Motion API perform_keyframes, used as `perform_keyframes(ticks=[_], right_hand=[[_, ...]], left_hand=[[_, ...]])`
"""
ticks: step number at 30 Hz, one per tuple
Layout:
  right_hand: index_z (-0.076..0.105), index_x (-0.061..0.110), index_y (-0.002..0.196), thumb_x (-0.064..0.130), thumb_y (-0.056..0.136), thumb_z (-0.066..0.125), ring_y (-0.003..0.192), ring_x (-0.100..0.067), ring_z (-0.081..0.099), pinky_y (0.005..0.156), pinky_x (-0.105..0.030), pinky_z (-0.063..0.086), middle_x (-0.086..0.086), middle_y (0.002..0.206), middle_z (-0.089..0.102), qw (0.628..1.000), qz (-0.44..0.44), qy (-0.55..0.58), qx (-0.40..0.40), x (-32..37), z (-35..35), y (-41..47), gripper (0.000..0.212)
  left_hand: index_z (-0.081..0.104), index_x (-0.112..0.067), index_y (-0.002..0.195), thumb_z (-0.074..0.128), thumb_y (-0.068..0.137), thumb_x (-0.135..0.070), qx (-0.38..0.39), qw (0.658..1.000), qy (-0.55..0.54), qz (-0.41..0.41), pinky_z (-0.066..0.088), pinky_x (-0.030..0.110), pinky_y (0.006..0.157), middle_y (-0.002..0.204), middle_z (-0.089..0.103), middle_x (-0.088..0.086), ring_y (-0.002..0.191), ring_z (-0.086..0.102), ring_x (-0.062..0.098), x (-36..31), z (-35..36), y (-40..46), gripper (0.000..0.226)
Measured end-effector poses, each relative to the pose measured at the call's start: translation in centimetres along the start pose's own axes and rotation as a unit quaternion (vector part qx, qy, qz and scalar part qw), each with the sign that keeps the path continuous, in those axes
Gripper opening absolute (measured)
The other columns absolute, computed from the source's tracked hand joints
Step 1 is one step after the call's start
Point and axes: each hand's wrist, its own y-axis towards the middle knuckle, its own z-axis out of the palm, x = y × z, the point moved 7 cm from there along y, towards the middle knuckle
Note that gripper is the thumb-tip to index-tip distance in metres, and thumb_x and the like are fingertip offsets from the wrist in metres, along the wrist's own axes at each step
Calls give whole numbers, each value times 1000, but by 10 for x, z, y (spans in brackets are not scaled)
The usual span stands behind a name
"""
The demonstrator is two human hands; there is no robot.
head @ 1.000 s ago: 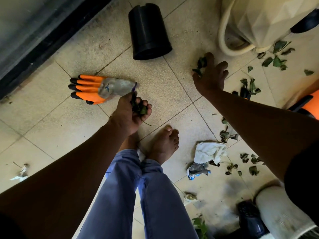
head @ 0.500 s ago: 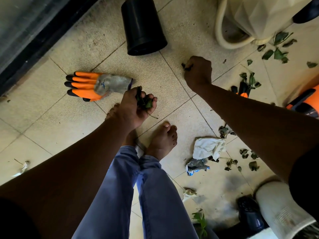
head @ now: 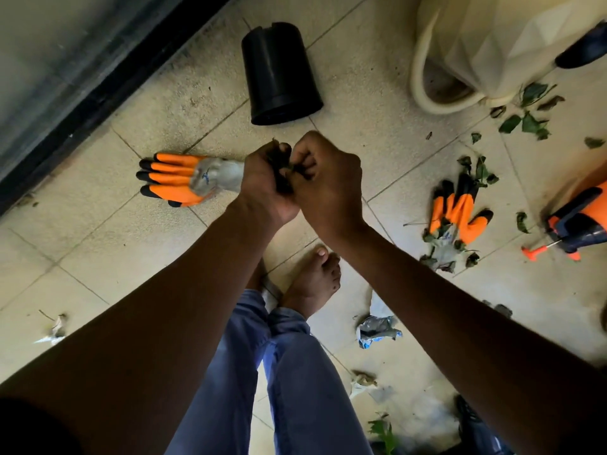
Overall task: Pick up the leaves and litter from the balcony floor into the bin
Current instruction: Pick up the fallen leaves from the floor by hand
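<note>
My left hand [head: 262, 182] and my right hand [head: 328, 178] meet above the tiled floor, knuckles touching. Both curl round a dark bunch of leaves [head: 283, 167] that shows between them. Loose green leaves [head: 525, 121] lie scattered on the tiles at the right, and more leaves [head: 440, 254] lie over a glove. A crumpled wrapper [head: 376, 330] lies by my right forearm, and a small scrap of litter [head: 54, 330] lies at the far left. A black pot [head: 279, 73] lies on its side beyond my hands.
An orange glove [head: 177, 178] lies left of my hands, a second orange glove [head: 460, 211] to the right. A cream container [head: 492, 44] stands at top right, an orange and blue sprayer [head: 578, 221] at the right edge. My bare foot [head: 315, 277] is below my hands. A dark door track [head: 98, 93] runs along the left.
My right hand closed on leaves from the floor near the cream container and came left to join my left hand. The view shifted, so the second glove now shows.
</note>
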Motion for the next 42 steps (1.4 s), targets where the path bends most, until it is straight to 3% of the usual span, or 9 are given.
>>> perform_keyframes(ticks=[8, 12, 14, 18, 26, 31, 34, 38, 42], right_hand=[[75, 13, 96, 24, 80, 61, 88, -20, 62, 69, -27, 47, -4, 96, 69, 953, -207, -212, 65, 55, 25, 14, 24], [75, 15, 104, 27, 73, 68, 102, -22, 54, 75, -35, 53, -4, 110, 62, 948, -212, -221, 90, 80, 17, 30, 34], [73, 14, 105, 27, 83, 48, 98, -22, 59, 72, -34, 54, -5, 108, 64, 973, -186, -128, 35, 89, -1, 49, 36], [68, 17, 108, 14, 91, 54, 95, -19, 60, 72, -31, 51, -2, 106, 65, 980, -117, -134, -88, 60, -26, 126, 23], [28, 37, 156, 29, 101, 49, 150, -44, 13, 116, -57, 29, -20, 166, 8, 914, -41, -379, 141, -27, 31, 283, 59], [40, 15, 153, 6, 91, 59, 146, -36, 33, 116, -49, 35, -11, 162, 33, 915, -93, -374, 115, -22, 33, 274, 65], [54, 8, 143, 1, 90, 60, 131, -31, 54, 109, -36, 44, -12, 146, 54, 952, -55, -295, 52, -24, 15, 238, 53], [73, 11, 120, 10, 93, 65, 100, -13, 70, 92, -29, 56, -3, 114, 75, 988, -6, -112, -106, 5, -30, 147, 28], [73, 19, 112, 14, 93, 66, 87, -4, 69, 74, -24, 57, 7, 102, 76, 995, 38, 42, -80, 61, -61, 26, 21]], left_hand=[[50, -24, 56, 47, 98, -37, -4, 999, 33, 16, 50, 28, 80, 66, 60, -2, 66, 64, 17, -42, 8, -9, 44], [58, -17, 65, 34, 102, -28, 41, 998, 34, 42, 53, 21, 59, 56, 59, 0, 53, 63, 16, -62, 29, -18, 46], [55, -16, 73, 32, 103, -27, 30, 998, 20, 51, 44, 16, 43, 55, 56, -2, 49, 56, 9, -69, 34, -15, 39], [38, -23, 55, 38, 97, -20, 8, 999, -28, 46, 20, 14, 30, 51, 39, -7, 39, 38, 3, -76, 33, 0, 42], [39, -22, 55, 44, 98, -23, 0, 996, 92, 7, 15, 15, 30, 57, 35, -6, 43, 32, 5, -87, 15, 5, 43], [39, -23, 56, 47, 98, -27, -21, 991, 128, 29, 14, 13, 34, 58, 35, -6, 46, 30, 4, -107, 5, 4, 44], [44, -25, 50, 46, 91, -50, -49, 962, 263, 52, 17, 15, 60, 66, 23, -7, 56, 19, 5, -104, 0, -4, 47], [40, -24, 58, 44, 100, -34, -14, 980, 192, 43, 21, 18, 39, 62, 28, -6, 46, 29, 8, -89, 13, -18, 44], [46, -19, 53, 46, 98, -27, 6, 991, 132, -20, 28, 17, 38, 59, 42, -2, 50, 46, 10, -43, 30, -49, 46]])
